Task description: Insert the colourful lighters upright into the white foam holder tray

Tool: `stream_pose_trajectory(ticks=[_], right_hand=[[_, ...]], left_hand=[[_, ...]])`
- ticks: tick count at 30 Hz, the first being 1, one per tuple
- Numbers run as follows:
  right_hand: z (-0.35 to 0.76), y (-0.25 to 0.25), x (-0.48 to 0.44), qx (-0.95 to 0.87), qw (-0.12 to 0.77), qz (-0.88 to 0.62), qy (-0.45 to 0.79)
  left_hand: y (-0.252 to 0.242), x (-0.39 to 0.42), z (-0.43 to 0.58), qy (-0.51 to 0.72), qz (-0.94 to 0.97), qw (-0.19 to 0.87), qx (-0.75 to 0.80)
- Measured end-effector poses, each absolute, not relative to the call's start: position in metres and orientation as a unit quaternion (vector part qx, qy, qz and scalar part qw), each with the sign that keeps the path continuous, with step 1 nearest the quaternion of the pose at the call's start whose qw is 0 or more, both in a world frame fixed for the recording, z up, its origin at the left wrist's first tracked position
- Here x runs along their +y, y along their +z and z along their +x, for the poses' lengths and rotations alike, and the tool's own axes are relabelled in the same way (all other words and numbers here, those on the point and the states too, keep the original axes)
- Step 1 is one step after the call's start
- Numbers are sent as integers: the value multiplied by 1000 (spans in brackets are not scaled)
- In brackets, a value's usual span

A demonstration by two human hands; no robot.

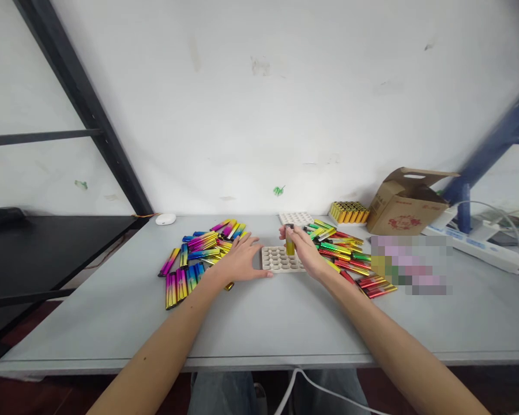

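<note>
Upright in my right hand (305,248) is a shiny yellow lighter (290,244), held by its top just over a pale tray (281,260) with rows of round holes. My left hand (241,259) is open at the tray's left side, thumb stretched along the front and fingers spread near a heap of lighters. That left heap of lighters (203,241) is purple, blue and yellow. Beyond and beside my right wrist lies another heap of lighters (346,253) in red, green and yellow, partly hidden by my hand.
A second holed tray (296,218) lies near the wall. At the back right stands a tray packed with upright yellow lighters (349,213), beside an open cardboard box (404,204). A power strip (476,248) with cables is at the right; a white case (165,219) sits back left.
</note>
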State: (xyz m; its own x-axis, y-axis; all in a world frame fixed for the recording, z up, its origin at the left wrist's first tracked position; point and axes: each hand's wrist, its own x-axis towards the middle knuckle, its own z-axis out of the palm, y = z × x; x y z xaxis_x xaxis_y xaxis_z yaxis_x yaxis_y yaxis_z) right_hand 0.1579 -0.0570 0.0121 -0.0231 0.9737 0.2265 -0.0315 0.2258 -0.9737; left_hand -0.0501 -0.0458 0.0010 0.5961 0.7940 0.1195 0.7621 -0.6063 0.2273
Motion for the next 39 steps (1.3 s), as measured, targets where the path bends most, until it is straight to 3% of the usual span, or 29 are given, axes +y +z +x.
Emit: stream_pose_trajectory(ticks=[3,6,17,24,27,39], right_hand=[[157,10,-54,-631,534,-439,352],[155,6,-50,-656,530,-423,331],[153,-3,-40,-674,516,-409,335],[153,-6,-39,-678,504,-375,382],[152,-7,-40,-690,488,-360,396],[150,-7,-40,-751,451,-423,233]], left_hand=[[0,-46,-48,105,887,76,443],[0,-44,-50,103,886,79,446],[14,-35,-72,98,862,74,492],[22,-27,-82,230,799,22,555],[18,-22,-83,233,786,3,573],[-1,-16,-79,202,790,-29,578]])
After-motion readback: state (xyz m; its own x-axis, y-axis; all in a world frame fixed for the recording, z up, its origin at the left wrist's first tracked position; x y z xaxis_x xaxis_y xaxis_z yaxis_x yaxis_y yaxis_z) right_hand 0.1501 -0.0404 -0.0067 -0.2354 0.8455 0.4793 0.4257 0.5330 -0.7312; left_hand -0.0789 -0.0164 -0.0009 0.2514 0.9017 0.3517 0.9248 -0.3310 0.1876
